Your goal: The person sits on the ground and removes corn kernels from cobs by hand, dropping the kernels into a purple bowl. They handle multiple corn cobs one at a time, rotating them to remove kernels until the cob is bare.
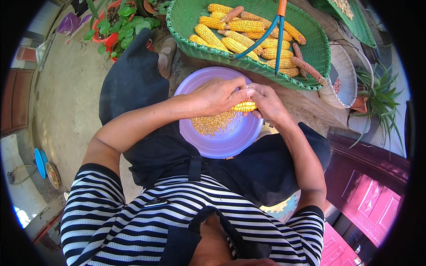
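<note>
An ear of yellow corn (244, 106) is held over a purple plastic basin (216, 151) between my legs. My right hand (268, 99) grips the ear from the right, its fingers curled beneath. From the other side my left hand (221, 94) bends over the top of the ear, thumb and fingers close to the right thumb. Both hands hide the ear's upper part. Loose corn kernels (213, 124) cover part of the basin's bottom.
Beyond the basin stands a green woven basket (186, 43) with several corn ears (246, 26) and bare cobs (308, 68). A hand fork (279, 26) with blue tines leans in it. Potted plants (124, 28) stand left, a pale woven basket (347, 76) right.
</note>
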Demonstrator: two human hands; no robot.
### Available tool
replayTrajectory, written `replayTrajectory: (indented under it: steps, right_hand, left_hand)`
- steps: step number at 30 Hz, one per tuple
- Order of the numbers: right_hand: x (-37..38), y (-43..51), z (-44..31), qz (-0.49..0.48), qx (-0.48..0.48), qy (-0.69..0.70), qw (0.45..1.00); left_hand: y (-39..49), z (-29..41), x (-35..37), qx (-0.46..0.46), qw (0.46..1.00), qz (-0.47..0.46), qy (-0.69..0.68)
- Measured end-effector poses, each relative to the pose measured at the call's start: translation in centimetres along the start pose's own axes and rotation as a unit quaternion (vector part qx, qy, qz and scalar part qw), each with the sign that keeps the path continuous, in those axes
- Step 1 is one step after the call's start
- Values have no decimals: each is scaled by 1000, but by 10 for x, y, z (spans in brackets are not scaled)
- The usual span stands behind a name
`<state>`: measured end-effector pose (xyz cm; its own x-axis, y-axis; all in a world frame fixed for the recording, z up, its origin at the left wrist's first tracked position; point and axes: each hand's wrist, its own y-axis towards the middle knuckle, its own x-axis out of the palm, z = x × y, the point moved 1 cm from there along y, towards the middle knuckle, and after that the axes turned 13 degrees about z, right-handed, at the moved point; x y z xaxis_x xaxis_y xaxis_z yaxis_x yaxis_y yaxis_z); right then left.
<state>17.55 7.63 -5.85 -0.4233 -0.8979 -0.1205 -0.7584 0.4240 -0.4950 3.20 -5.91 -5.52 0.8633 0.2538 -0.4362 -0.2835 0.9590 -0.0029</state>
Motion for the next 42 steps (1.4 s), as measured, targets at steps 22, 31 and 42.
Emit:
replayTrajectory:
  steps: [22,31,42]
  right_hand:
    - [9,-10,-6,65,5,73,995]
    - [8,-8,-5,108,7,32,994]
    - [14,-12,-14,63,-57,68,994]
  left_hand:
    - [2,-6,-9,-127,975,47,-178]
    - [3,-3,-11,-56,997,20,-40]
    - [3,1,-7,-73,983,44,-161]
